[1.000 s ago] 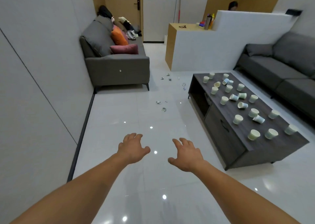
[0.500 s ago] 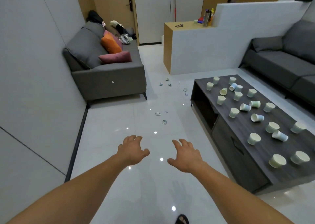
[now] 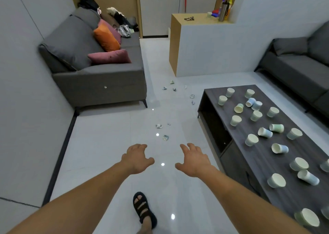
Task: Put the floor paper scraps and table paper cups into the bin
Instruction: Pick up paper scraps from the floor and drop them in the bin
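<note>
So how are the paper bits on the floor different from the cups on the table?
The paper scraps are crumpled and shapeless; the paper cups keep their round shape. The scraps are smaller than the cups. The scraps lie on the floor; the cups sit on the dark table, some tipped over. Both are pale.

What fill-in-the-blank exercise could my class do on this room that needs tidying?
1. The paper cups stand and lie on the dark ____.
2. The paper scraps are scattered on the ____.
3. The left hand and the right hand hold ____.
Missing words: table; floor; nothing.
</note>
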